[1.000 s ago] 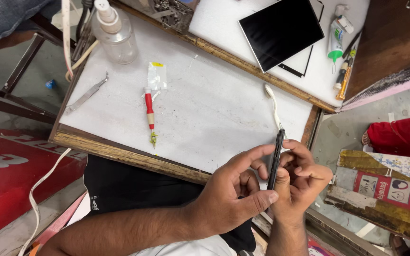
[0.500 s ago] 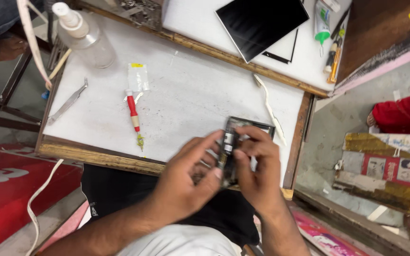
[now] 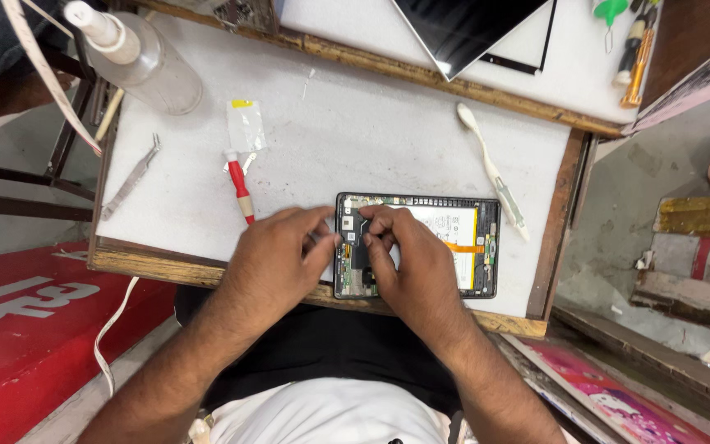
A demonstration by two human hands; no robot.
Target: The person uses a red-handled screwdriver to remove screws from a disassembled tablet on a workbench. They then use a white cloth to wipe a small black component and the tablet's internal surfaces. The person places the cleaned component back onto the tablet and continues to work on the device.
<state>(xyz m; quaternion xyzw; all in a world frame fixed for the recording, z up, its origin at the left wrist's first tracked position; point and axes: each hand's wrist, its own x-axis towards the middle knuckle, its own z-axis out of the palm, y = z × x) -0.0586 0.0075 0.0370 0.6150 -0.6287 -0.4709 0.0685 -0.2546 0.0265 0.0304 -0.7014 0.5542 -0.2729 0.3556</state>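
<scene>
An opened tablet (image 3: 454,247) lies flat on the white work board (image 3: 355,140), its back off, showing a pale battery and circuit boards. My left hand (image 3: 277,263) rests at the tablet's left edge, fingertips touching the frame. My right hand (image 3: 408,263) lies over the left part of the tablet, its fingertips pinched on a small part near the top left corner of the board. What the fingers pinch is too small to tell.
A red-handled screwdriver (image 3: 240,185) and a small clear bag (image 3: 246,125) lie left of the tablet. Metal tweezers (image 3: 129,179) and a plastic bottle (image 3: 137,57) sit further left. A white toothbrush (image 3: 491,168) lies to the right. A black screen panel (image 3: 466,29) rests behind.
The tablet, held upright on edge between both hands a second ago, has been turned and laid flat on the board. Both hands now work on its left end.
</scene>
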